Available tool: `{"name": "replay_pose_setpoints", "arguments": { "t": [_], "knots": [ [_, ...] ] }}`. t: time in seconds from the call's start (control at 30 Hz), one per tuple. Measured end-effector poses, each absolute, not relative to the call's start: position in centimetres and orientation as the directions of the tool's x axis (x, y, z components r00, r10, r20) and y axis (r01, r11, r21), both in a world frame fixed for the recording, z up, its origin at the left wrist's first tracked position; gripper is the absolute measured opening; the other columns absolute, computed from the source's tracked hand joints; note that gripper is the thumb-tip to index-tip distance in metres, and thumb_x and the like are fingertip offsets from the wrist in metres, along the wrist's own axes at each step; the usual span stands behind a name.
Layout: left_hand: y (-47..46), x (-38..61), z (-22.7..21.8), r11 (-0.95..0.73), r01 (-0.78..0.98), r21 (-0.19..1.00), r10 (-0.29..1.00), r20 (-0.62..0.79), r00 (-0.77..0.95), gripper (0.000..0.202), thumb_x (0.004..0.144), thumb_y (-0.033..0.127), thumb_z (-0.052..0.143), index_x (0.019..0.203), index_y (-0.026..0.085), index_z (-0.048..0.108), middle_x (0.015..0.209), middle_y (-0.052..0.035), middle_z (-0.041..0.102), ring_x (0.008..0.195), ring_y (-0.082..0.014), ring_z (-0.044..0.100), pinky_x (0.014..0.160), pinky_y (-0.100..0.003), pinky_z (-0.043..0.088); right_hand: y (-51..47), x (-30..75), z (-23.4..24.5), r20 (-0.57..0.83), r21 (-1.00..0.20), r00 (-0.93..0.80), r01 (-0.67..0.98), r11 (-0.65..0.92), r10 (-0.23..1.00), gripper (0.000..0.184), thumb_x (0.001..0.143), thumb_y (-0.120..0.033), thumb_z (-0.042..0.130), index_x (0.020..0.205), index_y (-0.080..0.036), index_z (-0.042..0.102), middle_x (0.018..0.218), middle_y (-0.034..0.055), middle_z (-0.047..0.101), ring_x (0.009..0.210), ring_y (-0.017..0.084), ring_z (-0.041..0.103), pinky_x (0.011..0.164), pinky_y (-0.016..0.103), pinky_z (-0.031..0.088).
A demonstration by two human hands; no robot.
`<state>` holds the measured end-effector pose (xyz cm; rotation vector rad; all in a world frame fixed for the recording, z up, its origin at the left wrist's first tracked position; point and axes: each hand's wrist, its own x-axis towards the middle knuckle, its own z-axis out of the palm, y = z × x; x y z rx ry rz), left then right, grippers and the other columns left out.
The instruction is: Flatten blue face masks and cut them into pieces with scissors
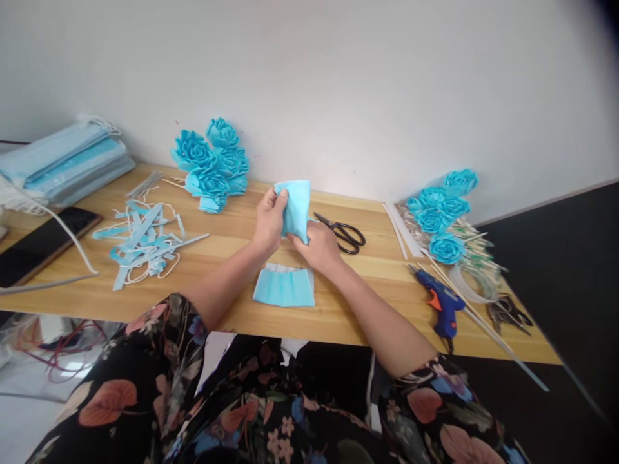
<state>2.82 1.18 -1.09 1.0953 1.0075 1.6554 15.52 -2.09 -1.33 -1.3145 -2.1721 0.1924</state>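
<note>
Both hands hold a light-blue piece of face mask fabric [297,205] upright above the middle of the table. My left hand [271,216] grips its left edge, thumb flat on the front. My right hand [320,245] is closed on its lower right corner, with some fingers hidden behind. Below the hands, a second blue fabric piece [284,287] lies flat near the table's front edge. Black-handled scissors [345,232] rest just beyond my right hand, blades pointing left.
Blue fabric roses [213,164] stand at the back left, more roses [442,206] at right. Cut strips and ear loops [145,241] lie left, near a phone [48,241] and stacked masks [68,158]. A blue glue gun [440,303] and pliers [507,314] lie right.
</note>
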Motion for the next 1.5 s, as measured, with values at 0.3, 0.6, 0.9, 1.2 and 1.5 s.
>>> {"name": "replay_pose_setpoints", "arguments": {
  "t": [0.3, 0.6, 0.9, 1.2, 1.5],
  "knots": [
    [1.2, 2.5, -0.9, -0.26, -0.141, 0.955, 0.959, 0.239, -0.15, 0.031, 0.088, 0.048, 0.059, 0.083, 0.018, 0.051, 0.072, 0.0012, 0.053, 0.064, -0.0103, 0.046, 0.059, -0.021, 0.039, -1.3, 18.0, 0.5, 0.245, -0.781, -0.431, 0.442, 0.44, 0.868, 0.042, 0.09, -0.058, 0.051, 0.08, -0.021, 0.067, 0.08, 0.0011, 0.07, 0.074, 0.015, 0.062, 0.071, 0.027, 0.044],
    [-0.4, 3.6, -0.7, -0.392, 0.087, 0.916, 0.917, 0.383, 0.109, 0.025, 0.085, 0.04, 0.06, 0.078, 0.017, 0.06, 0.069, 0.0005, 0.053, 0.064, -0.0114, 0.045, 0.059, -0.023, 0.035, -0.9, 19.6, 1.4, 0.411, -0.836, -0.165, 0.324, 0.443, 0.897, 0.044, 0.088, -0.06, 0.054, 0.096, -0.02, 0.07, 0.087, 0.0019, 0.07, 0.076, 0.014, 0.059, 0.069, 0.026, 0.044],
    [-0.4, 3.8, -0.9, -0.362, 0.145, 0.921, 0.922, 0.33, 0.202, 0.023, 0.081, 0.037, 0.064, 0.072, 0.016, 0.06, 0.067, 0.0009, 0.056, 0.064, -0.0116, 0.047, 0.06, -0.024, 0.036, -1.0, 19.3, 1.2, 0.508, -0.711, -0.018, 0.556, 0.43, 0.861, 0.039, 0.089, -0.05, 0.056, 0.064, -0.02, 0.054, 0.056, -0.0045, 0.046, 0.055, 0.009, 0.04, 0.057, 0.026, 0.03],
    [-0.1, 3.3, -0.9, -0.235, 0.106, 0.966, 0.951, 0.206, 0.232, 0.035, 0.072, 0.047, 0.074, 0.064, 0.016, 0.059, 0.058, 0.002, 0.053, 0.055, -0.0106, 0.048, 0.05, -0.022, 0.036, 0.0, 21.8, 1.8, 0.599, -0.698, 0.164, 0.588, 0.41, 0.784, 0.041, 0.093, -0.053, 0.049, 0.067, -0.021, 0.048, 0.057, -0.0053, 0.04, 0.057, 0.01, 0.037, 0.059, 0.025, 0.03],
    [0.5, 2.9, -1.3, 0.087, -0.082, 0.993, 0.959, -0.061, 0.278, 0.034, 0.071, 0.044, 0.078, 0.073, 0.017, 0.058, 0.044, 0.0031, 0.054, 0.037, -0.0088, 0.048, 0.04, -0.019, 0.03, -0.1, 22.1, 1.7, 0.639, -0.651, 0.188, 0.649, 0.393, 0.746, 0.038, 0.094, -0.052, 0.047, 0.074, -0.021, 0.055, 0.062, -0.0036, 0.049, 0.06, 0.011, 0.041, 0.062, 0.026, 0.031]
  ]
}}
